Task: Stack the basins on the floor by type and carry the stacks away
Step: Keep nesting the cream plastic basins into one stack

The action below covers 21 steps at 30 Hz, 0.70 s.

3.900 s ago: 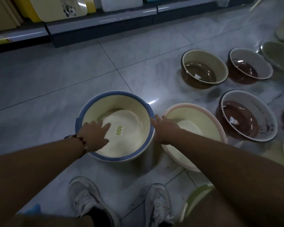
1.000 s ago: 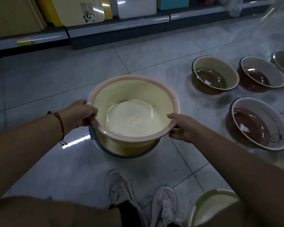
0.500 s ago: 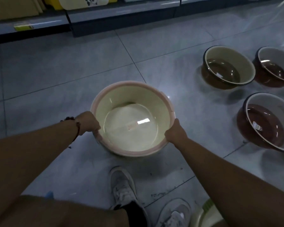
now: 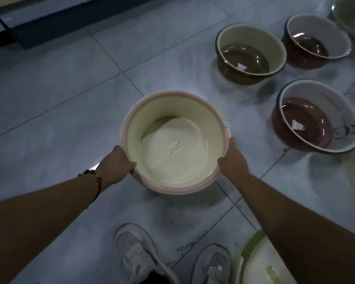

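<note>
While gripped: one pink-rimmed basin (image 4: 195, 111), two hands (image 4: 176, 160).

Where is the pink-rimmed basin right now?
The pink-rimmed basin sits mid-floor in the head view, between the left hand and right hand, ahead of the shoes.

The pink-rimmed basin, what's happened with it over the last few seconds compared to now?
The pink-rimmed basin was lifted from the floor at the right of the blue-rimmed one and nested down into it; the blue rim is now hidden. The left hand and right hand moved from the blue basin to grip the pink rim. The brown basins at the right stayed put.
</note>
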{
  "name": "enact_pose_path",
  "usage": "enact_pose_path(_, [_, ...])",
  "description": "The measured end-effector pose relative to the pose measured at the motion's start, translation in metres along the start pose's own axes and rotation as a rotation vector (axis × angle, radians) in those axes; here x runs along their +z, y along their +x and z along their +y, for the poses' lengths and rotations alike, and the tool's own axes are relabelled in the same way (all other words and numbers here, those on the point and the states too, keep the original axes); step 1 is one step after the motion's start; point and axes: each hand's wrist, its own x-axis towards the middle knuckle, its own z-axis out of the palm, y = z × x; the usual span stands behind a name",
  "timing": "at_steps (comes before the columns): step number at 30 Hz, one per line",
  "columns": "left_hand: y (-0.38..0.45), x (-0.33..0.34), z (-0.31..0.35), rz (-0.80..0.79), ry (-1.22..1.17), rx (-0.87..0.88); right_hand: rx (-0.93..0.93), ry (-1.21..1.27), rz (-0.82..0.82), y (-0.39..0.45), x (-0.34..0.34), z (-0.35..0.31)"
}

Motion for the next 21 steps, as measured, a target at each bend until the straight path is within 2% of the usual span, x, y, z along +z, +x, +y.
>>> enact_pose_path(4, [0.018,0.039,0.051,0.017,0.037,0.297,0.129,0.129,0.137,0.019,-0.037,0.044])
enact_pose_path(7, [0.022,0.079,0.084,0.061,-0.125,0.398,0.22,0.156,0.175,0.03,-0.059,0.072])
enact_pose_path(8, [0.026,0.088,0.095,0.049,-0.115,0.413,0.255,0.155,0.184,0.031,-0.067,0.081])
enact_pose_path(12, [0.044,0.091,0.139,-0.057,0.272,0.431,0.317,0.193,0.078,0.021,-0.099,0.105])
enact_pose_path(13, [0.044,0.084,0.15,-0.108,0.415,0.417,0.292,0.104,0.038,0.014,-0.106,0.106])
enact_pose_path(15, [0.036,0.068,0.172,-0.172,0.799,0.448,0.16,-0.24,0.04,-0.005,-0.122,0.109])
enact_pose_path(17, [0.02,0.051,0.191,-0.102,1.136,0.583,-0.002,-0.539,0.079,-0.027,-0.13,0.109])
enact_pose_path(19, [-0.005,0.042,0.208,0.005,1.229,0.715,-0.025,-0.63,0.052,-0.053,-0.13,0.109])
enact_pose_path(21, [-0.044,0.043,0.227,0.011,1.152,0.775,0.023,-0.614,0.018,-0.08,-0.124,0.11])
